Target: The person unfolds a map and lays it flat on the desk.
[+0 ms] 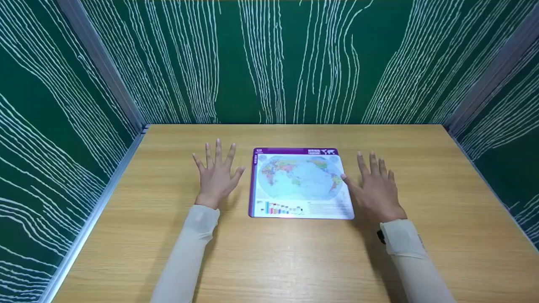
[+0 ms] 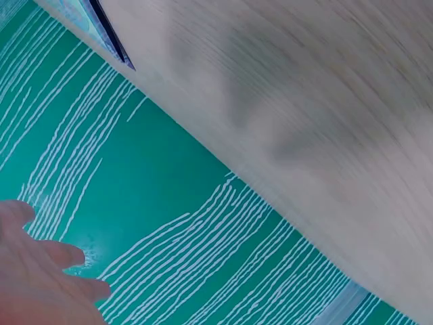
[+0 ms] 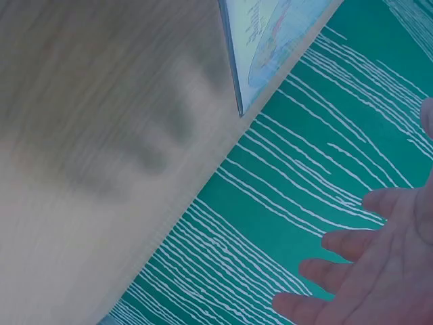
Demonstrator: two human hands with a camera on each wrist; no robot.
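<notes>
1. On the wooden table (image 1: pixel 269 261), a world map board (image 1: pixel 300 181) is lying flat between two hands, a purple band running along its far edge and its left side.
2. Near the board's close edge, a small coloured bar chart (image 1: pixel 280 208) is showing below the printed map.
3. Left of the board, the left hand (image 1: pixel 215 179) is spreading its fingers and thumb wide, back upward; it is holding nothing and hovering apart from the board.
4. To the board's right, the right hand (image 1: pixel 377 189) is also spreading its fingers, back upward, and gripping nothing. Its thumb is overlapping the board's right edge in the head view; whether it is touching, I cannot tell.
5. Across the wood, blurred shadows (image 2: pixel 250 81) are falling in both wrist views.
6. Pale sleeves (image 1: pixel 183 256) are covering both forearms, and a small black piece (image 1: pixel 381 236) is peeking out at the right cuff.
7. Around the table, green walls (image 1: pixel 229 63) are bearing wavy white lines, with grey posts (image 1: pixel 101 59) rising at the far corners.
</notes>
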